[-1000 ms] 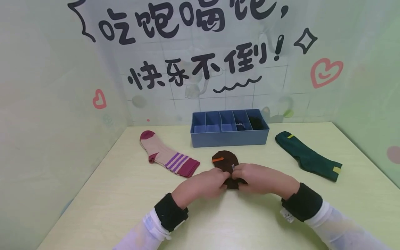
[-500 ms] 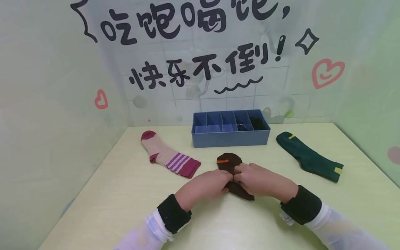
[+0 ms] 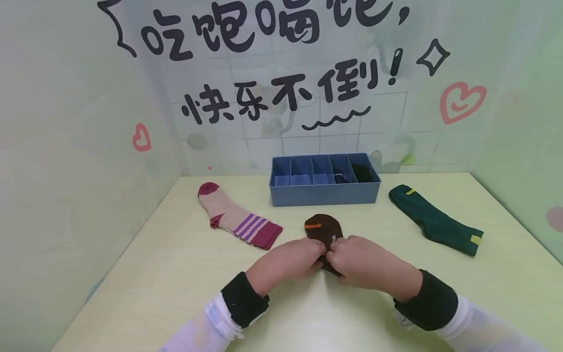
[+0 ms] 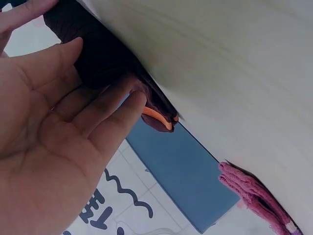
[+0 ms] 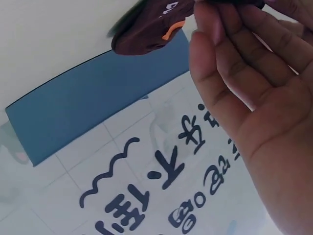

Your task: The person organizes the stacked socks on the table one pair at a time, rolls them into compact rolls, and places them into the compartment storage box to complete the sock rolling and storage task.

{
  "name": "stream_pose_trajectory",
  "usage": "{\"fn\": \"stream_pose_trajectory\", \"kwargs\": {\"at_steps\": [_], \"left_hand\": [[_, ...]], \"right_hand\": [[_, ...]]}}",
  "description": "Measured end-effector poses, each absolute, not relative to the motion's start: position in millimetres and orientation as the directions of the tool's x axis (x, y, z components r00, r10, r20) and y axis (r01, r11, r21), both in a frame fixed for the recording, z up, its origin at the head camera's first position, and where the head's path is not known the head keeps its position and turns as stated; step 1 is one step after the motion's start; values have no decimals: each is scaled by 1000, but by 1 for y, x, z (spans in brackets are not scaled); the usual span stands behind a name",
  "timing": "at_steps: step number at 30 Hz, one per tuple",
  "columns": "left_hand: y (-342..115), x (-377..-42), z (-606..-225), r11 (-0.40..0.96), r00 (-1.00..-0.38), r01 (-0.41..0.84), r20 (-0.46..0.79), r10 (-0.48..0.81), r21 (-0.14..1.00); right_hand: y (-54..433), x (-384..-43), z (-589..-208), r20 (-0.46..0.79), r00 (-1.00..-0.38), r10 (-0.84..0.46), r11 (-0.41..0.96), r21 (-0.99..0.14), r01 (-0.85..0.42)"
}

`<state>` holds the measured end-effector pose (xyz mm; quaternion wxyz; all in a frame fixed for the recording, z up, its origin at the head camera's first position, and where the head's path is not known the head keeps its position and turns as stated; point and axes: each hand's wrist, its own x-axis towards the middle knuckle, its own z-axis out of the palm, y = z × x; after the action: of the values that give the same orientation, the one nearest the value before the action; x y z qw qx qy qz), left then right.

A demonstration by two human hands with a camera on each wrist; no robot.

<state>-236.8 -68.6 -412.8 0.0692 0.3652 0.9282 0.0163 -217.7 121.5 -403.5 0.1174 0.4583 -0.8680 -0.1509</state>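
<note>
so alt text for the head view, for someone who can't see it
A person's left hand and right hand hold a brown sock on a pale table, between a striped pink sock and a green sock. A blue five-compartment box stands behind.

On the back wall, black Chinese characters read "吃饱喝饱," in an upper line, cropped at the top of the head view, and "快乐不倒!" below; a wavy line underscores them; a four-pointed star and a pink heart stand to the right; white lettering on the brown sock is too small to read; white marks on a dark item in the blue box are also illegible.
</note>
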Motion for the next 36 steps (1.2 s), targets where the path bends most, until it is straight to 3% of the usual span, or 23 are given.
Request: {"fn": "stream_pose_trajectory", "kwargs": {"at_steps": [3, 7, 14, 18, 25, 31, 36], "left_hand": [[-69, -237, -412, 732, -723, 676, -115, 681, 87], [-71, -239, -413, 720, -709, 679, -126, 694, 142], [-78, -242, -409, 722, -687, 615, -235, 688, 316], [-77, -244, -408, 712, -677, 639, -225, 700, 293], [-74, -245, -410, 725, -697, 650, -201, 688, 227], [-73, -241, -409, 746, -715, 634, -212, 666, 206], [-72, -239, -408, 757, -727, 630, -209, 654, 177]], "right_hand": [[119, -214, -406, 65, -531, -845, 502, 442, -744], [121, -219, -409, 31, -539, -842, 510, 375, -774], [140, -248, -412, -51, -558, -828, 560, -108, -821], [146, -256, -412, -88, -562, -823, 564, -245, -788], [148, -251, -408, -55, -551, -833, 551, -174, -816], [143, -250, -405, -156, -594, -789, 614, -191, -766], [141, -249, -405, -122, -625, -771, 636, -210, -743]]}}
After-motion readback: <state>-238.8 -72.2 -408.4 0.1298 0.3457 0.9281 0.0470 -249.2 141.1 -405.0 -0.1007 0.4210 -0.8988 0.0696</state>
